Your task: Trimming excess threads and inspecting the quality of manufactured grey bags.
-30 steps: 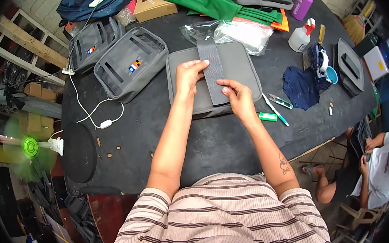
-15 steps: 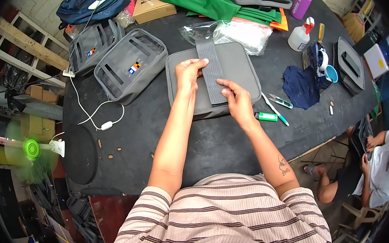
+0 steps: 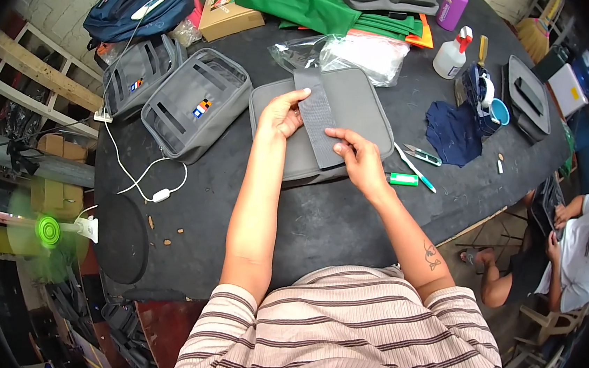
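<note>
A grey zippered fabric case (image 3: 359, 98) lies in front of me on the dark table. Across its upper face runs a wide, ribbed dark-grey strap (image 3: 319, 126), slanting from the far edge toward the near one. My left hand (image 3: 283, 114) grips the strap's left edge, thumb on top and the other fingers curled below. On the strap's right edge, closer to me, my right hand (image 3: 361, 163) pinches with index finger and thumb. Whether the strap is fixed to the case at its ends I cannot tell.
Two grey bags (image 3: 204, 130) stand at left, beside a white cord (image 3: 160, 193). Right of the case lie thread snips (image 3: 423, 155), a white-and-teal pen-like tool (image 3: 418, 170) and a green lighter-like item (image 3: 403, 179). Clear plastic bags (image 3: 368, 59) and a spray bottle (image 3: 450, 54) sit farther back.
The strap's near end has shifted slightly toward me and right. My left hand has moved a little left and is turned more palm-up; my right hand has barely moved.
</note>
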Demonstrator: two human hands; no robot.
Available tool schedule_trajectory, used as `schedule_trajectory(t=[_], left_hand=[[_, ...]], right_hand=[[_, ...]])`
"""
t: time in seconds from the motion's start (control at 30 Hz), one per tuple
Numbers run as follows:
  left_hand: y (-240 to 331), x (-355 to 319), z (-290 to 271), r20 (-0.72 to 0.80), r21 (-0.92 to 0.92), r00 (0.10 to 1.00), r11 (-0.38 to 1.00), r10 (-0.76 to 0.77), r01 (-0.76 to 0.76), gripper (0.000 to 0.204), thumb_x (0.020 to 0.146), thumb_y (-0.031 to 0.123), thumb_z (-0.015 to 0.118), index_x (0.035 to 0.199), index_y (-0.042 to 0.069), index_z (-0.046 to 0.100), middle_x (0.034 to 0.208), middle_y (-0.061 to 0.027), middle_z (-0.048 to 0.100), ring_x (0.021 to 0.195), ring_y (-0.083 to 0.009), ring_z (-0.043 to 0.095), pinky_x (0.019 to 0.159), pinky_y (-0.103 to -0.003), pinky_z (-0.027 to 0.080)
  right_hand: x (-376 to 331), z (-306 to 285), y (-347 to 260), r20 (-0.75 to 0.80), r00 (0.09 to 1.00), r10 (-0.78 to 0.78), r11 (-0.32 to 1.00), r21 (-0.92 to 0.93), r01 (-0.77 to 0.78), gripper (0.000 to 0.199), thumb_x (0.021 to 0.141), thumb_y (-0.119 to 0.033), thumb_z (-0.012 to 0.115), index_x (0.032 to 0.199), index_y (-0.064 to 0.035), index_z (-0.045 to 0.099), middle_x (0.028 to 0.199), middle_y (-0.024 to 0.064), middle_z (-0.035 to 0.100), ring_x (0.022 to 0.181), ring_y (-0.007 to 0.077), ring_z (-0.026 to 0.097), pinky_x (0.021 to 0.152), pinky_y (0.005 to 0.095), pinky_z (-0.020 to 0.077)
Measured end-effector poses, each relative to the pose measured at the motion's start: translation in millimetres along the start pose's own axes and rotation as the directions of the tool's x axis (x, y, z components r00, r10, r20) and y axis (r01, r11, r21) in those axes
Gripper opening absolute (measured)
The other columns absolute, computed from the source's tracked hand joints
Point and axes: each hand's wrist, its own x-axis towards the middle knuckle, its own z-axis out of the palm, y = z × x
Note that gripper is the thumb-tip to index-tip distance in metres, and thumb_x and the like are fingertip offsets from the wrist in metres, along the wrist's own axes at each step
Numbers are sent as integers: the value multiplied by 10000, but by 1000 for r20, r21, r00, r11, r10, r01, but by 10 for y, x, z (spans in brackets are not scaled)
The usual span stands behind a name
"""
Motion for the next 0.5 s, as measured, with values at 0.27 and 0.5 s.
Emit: schedule_trajectory(t=[0.27, 0.5], left_hand=[[48, 23, 225, -144, 144, 951, 957, 272, -252, 175, 743, 73, 726, 871, 23, 617, 814, -43, 649, 727, -144, 633, 615, -269, 487], [367, -177, 384, -113, -129, 929, 922, 352, -365, 181, 732, -3, 731, 873, 10, 617, 821, -52, 642, 720, -128, 610, 612, -239, 480]], right_hand=[[-51, -4, 42, -50, 990, -134, 991, -36, 132, 261, 846, 31, 530, 1083, -28, 621, 905, 123, 657, 724, 221, 583, 707, 314, 464], [-36, -11, 57, -64, 988, -144, 989, 33, 146, 332, 808, -22, 625, 1130, -45, 549, 758, 66, 563, 717, 173, 543, 704, 297, 455]])
